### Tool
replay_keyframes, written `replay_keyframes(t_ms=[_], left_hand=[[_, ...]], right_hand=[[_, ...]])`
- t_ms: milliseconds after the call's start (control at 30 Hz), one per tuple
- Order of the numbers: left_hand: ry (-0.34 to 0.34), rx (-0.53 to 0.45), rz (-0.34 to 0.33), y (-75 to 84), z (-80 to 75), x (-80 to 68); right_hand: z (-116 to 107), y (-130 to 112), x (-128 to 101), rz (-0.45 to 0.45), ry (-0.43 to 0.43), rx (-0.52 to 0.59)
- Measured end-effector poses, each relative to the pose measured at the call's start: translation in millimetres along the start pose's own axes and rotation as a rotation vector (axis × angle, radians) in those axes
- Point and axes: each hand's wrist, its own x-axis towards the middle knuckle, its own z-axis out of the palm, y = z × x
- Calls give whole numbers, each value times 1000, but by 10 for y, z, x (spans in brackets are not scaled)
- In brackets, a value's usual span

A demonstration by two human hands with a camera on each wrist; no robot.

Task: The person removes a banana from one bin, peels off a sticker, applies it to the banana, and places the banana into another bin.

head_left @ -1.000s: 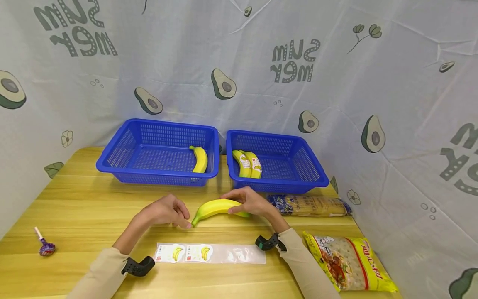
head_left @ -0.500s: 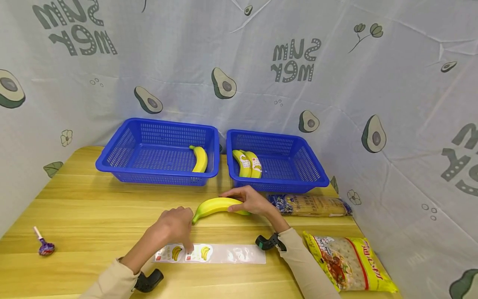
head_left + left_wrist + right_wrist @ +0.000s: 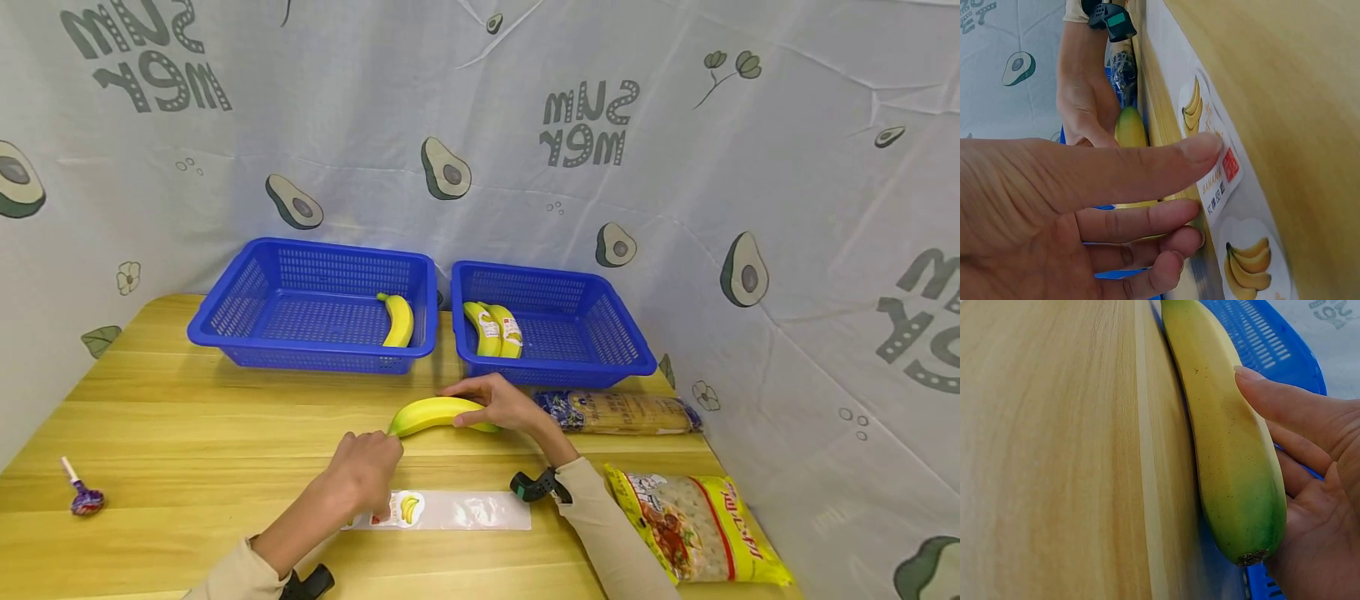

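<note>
An avocado-print sheet hangs behind my wooden table (image 3: pixel 187 433). In the lower middle of the head view my left hand (image 3: pixel 367 475) rests on the sticker strip (image 3: pixel 450 510), thumb pressed flat on a banana sticker (image 3: pixel 1219 178), the other fingers loosely curled at the strip's edge; I cannot tell whether it is pinching the sticker. Just above it, at frame centre, my right hand (image 3: pixel 502 404) curls over the banana (image 3: pixel 427 412), which lies on the table, its tip close to my left hand. In the upper middle stand two blue baskets: the left basket (image 3: pixel 225 325) holds one banana, the right basket (image 3: pixel 622 350) two labelled ones. Two food packets lie at lower right, a lollipop (image 3: pixel 78 496) at far left
</note>
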Motion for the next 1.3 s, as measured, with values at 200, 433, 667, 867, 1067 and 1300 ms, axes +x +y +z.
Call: replay_keyframes(t_ms=[200, 433, 667, 867, 1067, 1300], left_hand=[[-3, -11, 15, 25, 10, -25], [-36, -17, 11, 22, 4, -39], [-74, -89, 31, 29, 4, -53], [-82, -191, 114, -37, 44, -28], [-149, -249, 244, -291, 337, 178], [-187, -319, 297, -305, 307, 193]], right_hand=[[5, -3, -3, 16, 5, 13], [11, 2, -8, 10, 0, 27], [1, 8, 10, -5, -15, 40], [-23, -15, 8, -39, -26, 46], [-67, -135, -16, -22, -52, 25], [-124, -270, -47, -27, -96, 4]])
